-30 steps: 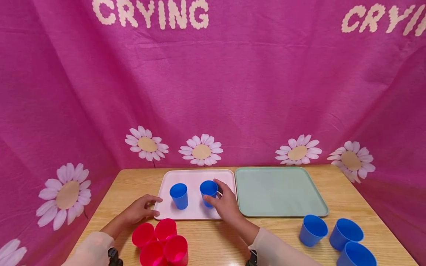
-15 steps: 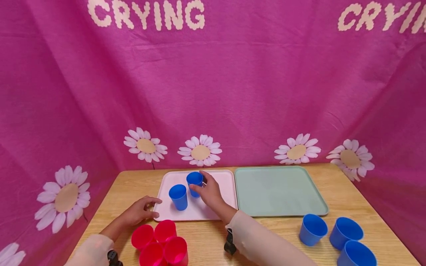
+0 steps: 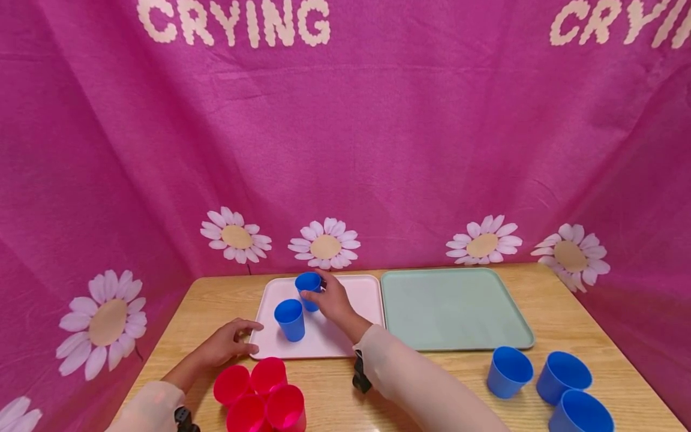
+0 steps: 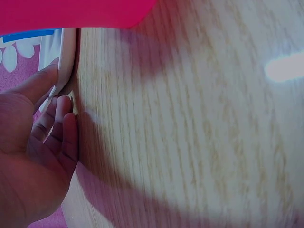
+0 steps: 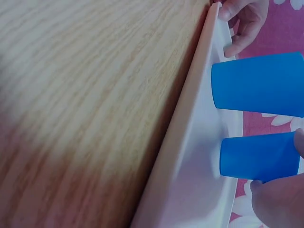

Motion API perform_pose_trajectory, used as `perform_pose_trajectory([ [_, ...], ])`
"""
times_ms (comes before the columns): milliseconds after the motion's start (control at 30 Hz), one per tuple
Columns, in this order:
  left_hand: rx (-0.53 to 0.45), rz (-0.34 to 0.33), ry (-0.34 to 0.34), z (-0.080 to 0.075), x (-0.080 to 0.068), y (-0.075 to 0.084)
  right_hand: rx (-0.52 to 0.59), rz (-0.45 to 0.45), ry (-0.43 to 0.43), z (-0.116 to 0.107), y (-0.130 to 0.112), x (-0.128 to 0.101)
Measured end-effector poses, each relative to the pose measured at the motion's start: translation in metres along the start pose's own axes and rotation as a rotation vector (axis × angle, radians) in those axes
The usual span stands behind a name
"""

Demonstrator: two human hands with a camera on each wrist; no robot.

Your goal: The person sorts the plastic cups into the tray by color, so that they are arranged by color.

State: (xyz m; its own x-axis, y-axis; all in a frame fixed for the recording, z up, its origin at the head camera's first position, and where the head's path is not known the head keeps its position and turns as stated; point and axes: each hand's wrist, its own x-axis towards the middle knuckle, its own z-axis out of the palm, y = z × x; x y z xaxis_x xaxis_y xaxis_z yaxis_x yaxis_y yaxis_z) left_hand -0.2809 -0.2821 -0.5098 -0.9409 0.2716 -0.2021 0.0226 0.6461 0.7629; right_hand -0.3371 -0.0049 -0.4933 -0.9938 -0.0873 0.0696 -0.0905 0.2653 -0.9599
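Pinching a blue cup [image 5: 259, 156], right hand [image 3: 336, 301] is near pink tray's [image 3: 369, 297] far edge (cloth [image 3: 432, 150]: "CRYING"). Left hand [image 3: 227, 342], half-spread, touches left edge.

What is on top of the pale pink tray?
One blue cup stands on it; the right hand holds a second cup there, perhaps touching it. The tray directly under both cups is covered.

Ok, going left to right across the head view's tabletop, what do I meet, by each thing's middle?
Left hand → front blue cup on the pale pink tray → held blue cup → right hand → pale green tray → group of three blue cups. Left out for overlap: red cups.
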Motion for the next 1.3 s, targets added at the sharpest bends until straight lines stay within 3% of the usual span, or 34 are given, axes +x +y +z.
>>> perform_pose_trajectory([
  [300, -0.004, -0.006, 0.006, 0.0, -0.002, 0.002, -0.013, 0.049, -0.021, 0.003, -0.002, 0.002],
  [767, -0.004, 0.01, 0.001, -0.001, -0.003, 0.005, 0.015, 0.014, 0.021, -0.006, -0.004, -0.006],
  [1300, 0.007, 0.014, -0.001, -0.001, -0.001, 0.003, 0.054, -0.026, 0.036, -0.04, 0.001, -0.048],
])
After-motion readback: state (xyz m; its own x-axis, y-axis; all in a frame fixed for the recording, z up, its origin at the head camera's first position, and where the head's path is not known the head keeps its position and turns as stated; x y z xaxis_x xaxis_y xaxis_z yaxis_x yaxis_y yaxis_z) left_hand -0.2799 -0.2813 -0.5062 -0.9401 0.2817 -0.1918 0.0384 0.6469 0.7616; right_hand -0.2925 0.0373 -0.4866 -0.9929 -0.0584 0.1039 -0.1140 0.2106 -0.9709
